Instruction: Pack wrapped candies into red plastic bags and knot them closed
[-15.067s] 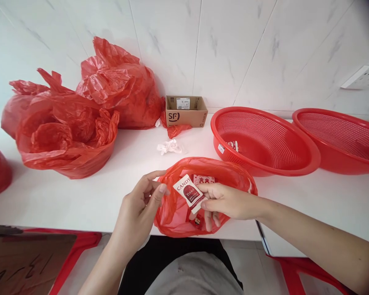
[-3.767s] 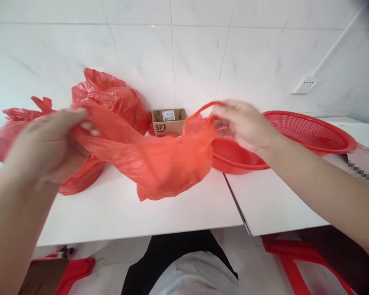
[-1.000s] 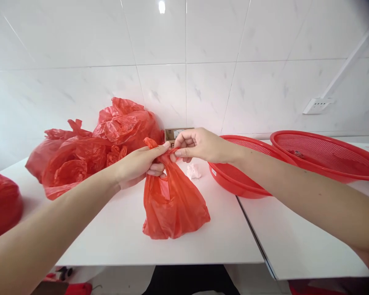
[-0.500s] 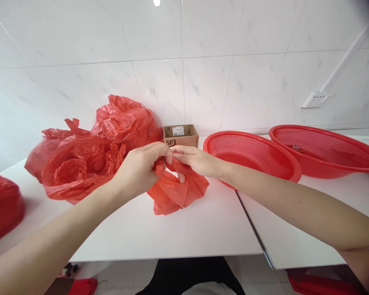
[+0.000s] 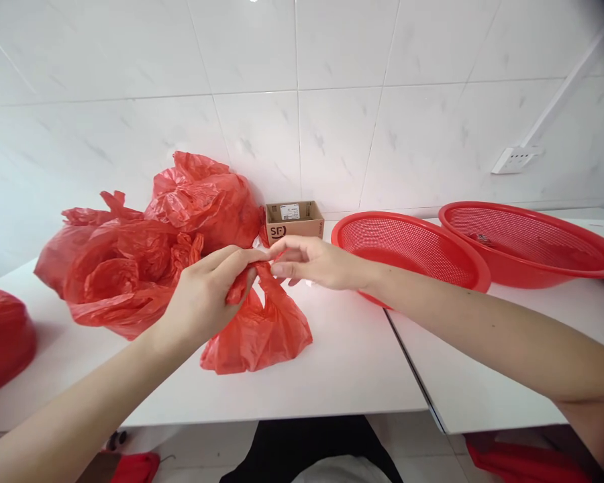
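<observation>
A small red plastic bag point(image 5: 262, 339) rests on the white table in front of me, its handles drawn up toward my hands. My left hand point(image 5: 214, 278) is closed round the gathered handle part of this bag. Fingertips of my right hand point(image 5: 317, 261) pinch the top of the bag's other handle, close against the left fingertips. A gap shows between the handles below the fingers. What the bag holds, if anything, is hidden.
Several bulky red plastic bags point(image 5: 201, 201) are heaped at the left, with another red bag point(image 5: 3, 342) at the far left edge. A small cardboard box point(image 5: 294, 231) stands by the wall. Two red mesh baskets point(image 5: 483, 285) sit at the right. A seam point(image 5: 413, 365) divides the tables.
The small bag and my left hand have shifted left and slightly toward me. More of the bag's handles shows now, stretched up to the fingers. My right hand stays near the same place.
</observation>
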`<state>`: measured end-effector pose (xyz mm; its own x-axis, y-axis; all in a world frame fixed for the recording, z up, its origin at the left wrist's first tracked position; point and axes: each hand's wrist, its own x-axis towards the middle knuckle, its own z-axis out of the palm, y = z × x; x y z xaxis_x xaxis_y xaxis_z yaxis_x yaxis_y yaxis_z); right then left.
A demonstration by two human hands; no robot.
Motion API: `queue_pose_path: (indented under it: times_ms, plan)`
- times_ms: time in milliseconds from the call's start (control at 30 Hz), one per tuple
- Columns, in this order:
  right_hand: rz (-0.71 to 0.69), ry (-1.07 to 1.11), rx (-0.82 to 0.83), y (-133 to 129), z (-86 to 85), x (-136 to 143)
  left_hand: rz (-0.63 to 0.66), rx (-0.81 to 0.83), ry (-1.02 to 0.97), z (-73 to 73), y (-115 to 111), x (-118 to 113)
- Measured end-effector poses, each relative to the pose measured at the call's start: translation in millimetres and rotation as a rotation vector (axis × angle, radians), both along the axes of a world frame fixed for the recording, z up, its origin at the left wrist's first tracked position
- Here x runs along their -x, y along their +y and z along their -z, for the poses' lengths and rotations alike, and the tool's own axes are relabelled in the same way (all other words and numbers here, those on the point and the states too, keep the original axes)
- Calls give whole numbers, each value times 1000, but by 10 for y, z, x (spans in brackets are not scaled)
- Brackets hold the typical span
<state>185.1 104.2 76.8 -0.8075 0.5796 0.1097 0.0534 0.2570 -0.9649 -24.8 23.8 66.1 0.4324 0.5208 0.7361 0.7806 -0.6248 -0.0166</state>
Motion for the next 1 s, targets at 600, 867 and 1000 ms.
queue_pose_path:
  times_ms: [600, 867, 1000]
  plan:
    - [526, -236, -493, 562, -12, -265, -151, 173, 25, 291, -301, 377]
    - [530, -138, -217, 612, -1, -165, -70, 573, -356, 321, -469, 226]
    - [375, 110, -58, 391, -88, 25, 148, 851, -955, 202, -263, 49]
